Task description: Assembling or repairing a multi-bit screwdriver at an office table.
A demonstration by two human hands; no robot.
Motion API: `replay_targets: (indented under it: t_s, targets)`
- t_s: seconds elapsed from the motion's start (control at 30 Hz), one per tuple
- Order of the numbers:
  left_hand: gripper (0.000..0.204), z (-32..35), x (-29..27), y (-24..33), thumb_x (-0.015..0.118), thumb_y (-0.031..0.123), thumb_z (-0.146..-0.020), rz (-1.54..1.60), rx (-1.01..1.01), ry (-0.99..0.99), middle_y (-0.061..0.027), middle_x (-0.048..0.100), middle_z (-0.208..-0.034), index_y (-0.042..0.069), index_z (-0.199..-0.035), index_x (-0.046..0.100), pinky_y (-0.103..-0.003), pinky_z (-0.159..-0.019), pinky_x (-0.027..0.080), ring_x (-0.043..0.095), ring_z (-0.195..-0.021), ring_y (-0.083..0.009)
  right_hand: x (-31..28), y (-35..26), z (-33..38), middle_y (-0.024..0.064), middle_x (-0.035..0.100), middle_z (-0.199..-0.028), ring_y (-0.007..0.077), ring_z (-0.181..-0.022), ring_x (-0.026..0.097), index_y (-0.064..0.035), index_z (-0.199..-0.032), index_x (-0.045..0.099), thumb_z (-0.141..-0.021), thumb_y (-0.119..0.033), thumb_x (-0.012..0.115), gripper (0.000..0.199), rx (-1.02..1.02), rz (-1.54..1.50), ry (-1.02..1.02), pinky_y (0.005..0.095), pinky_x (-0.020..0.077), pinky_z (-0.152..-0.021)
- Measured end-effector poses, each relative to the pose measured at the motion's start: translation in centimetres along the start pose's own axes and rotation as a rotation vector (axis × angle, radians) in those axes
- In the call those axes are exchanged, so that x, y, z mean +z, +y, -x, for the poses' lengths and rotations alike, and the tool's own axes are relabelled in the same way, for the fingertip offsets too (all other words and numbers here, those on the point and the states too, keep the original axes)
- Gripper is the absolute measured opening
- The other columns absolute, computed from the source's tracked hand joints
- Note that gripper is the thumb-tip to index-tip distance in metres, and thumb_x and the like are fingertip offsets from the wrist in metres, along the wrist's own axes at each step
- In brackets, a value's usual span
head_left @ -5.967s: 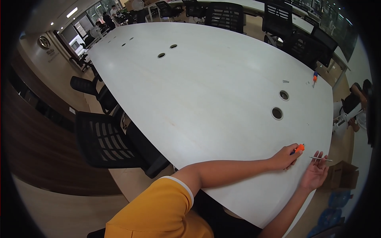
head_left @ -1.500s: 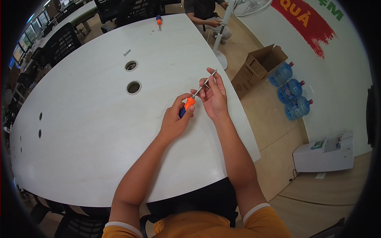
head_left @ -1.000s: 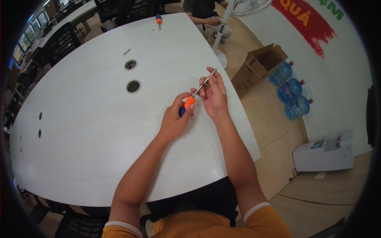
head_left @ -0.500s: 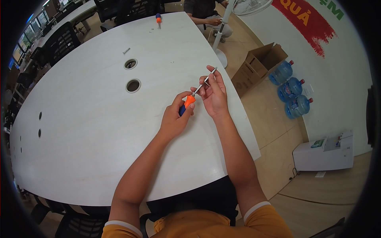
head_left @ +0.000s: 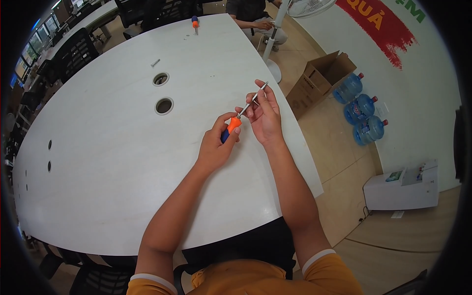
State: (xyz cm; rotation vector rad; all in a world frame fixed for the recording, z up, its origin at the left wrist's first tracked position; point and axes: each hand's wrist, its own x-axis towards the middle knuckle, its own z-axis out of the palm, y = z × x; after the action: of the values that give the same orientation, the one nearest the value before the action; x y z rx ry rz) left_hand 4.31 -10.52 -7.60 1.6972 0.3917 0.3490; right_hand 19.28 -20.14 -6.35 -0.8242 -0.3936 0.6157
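A screwdriver with an orange and blue handle is held above the near right part of the white table. My left hand is closed round its handle. The metal shaft slants up and to the right, and the fingers of my right hand are closed on it near the tip. Farther off on the table lie a second orange and blue screwdriver and a small metal bolt. A few tiny bits near the second screwdriver are too small to name.
Two round cable holes open in the table's middle. Past its right edge stand a cardboard box, several blue water bottles and a white cabinet-like appliance. A person sits beside a standing fan at the far right.
The camera's view has shifted very slightly. Both hands keep the same grip on the screwdriver, with hardly any movement.
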Motion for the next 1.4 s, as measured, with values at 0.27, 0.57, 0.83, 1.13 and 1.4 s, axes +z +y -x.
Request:
replay_targets:
  t_s: [0.27, 0.57, 0.83, 1.13, 1.4]
  targets:
    - [0.041, 0.07, -0.02, 0.22, 0.061, 0.031, -0.106, -0.023, -0.02, 0.003, -0.0041, 0.07, -0.081, 0.011, -0.142, 0.055, -0.03, -0.075, 0.049, 0.066, -0.076, -0.0122, 0.1, -0.11, 0.07, 0.0025, 0.061, -0.091, 0.008, -0.064, 0.054, -0.0126, -0.145, 0.048, -0.112, -0.027, 0.051, 0.035, 0.015, 0.01, -0.002, 0.0455, 0.0636, -0.09]
    - [0.041, -0.09, 0.25, -0.46, 0.061, 0.029, -0.107, 0.002, 0.034, 0.019, -0.0005, 0.068, -0.081, 0.013, -0.145, 0.055, -0.026, -0.057, 0.044, 0.053, -0.062, -0.0053, -0.05, -0.01, 0.01, 0.0023, 0.062, -0.091, 0.0075, -0.063, 0.053, -0.0112, -0.143, 0.051, -0.112, -0.03, 0.055, 0.036, 0.002, 0.001, 0.003, 0.0433, 0.0645, -0.087]
    - [0.041, -0.05, 0.24, -0.43, 0.061, 0.03, -0.107, 0.006, 0.034, 0.024, -0.0005, 0.068, -0.082, 0.013, -0.144, 0.055, -0.026, -0.057, 0.044, 0.053, -0.062, -0.0053, 0.0, -0.12, 0.08, 0.0019, 0.061, -0.092, 0.0076, -0.065, 0.053, -0.0135, -0.144, 0.049, -0.112, -0.029, 0.053, 0.036, 0.02, 0.016, -0.002, 0.0451, 0.0634, -0.09]
    - [0.04, 0.0, 0.31, -0.33, 0.061, 0.029, -0.108, 0.012, 0.039, 0.025, -0.0006, 0.068, -0.082, 0.013, -0.144, 0.055, -0.026, -0.057, 0.043, 0.052, -0.062, -0.0054, 0.06, -0.08, 0.08, 0.0022, 0.062, -0.092, 0.0072, -0.062, 0.052, -0.0112, -0.142, 0.052, -0.111, -0.03, 0.055, 0.036, 0.006, -0.01, 0.008, 0.0431, 0.0651, -0.087]
    - [0.041, -0.01, 0.03, -0.15, 0.061, 0.029, -0.106, -0.002, -0.005, -0.007, -0.0053, 0.071, -0.084, 0.011, -0.143, 0.054, -0.03, -0.076, 0.049, 0.067, -0.078, -0.0133, 0.17, -0.27, 0.12, 0.0017, 0.061, -0.092, 0.0073, -0.063, 0.051, -0.0118, -0.143, 0.052, -0.111, -0.03, 0.056, 0.037, 0.017, 0.006, 0.016, 0.0453, 0.0645, -0.09]
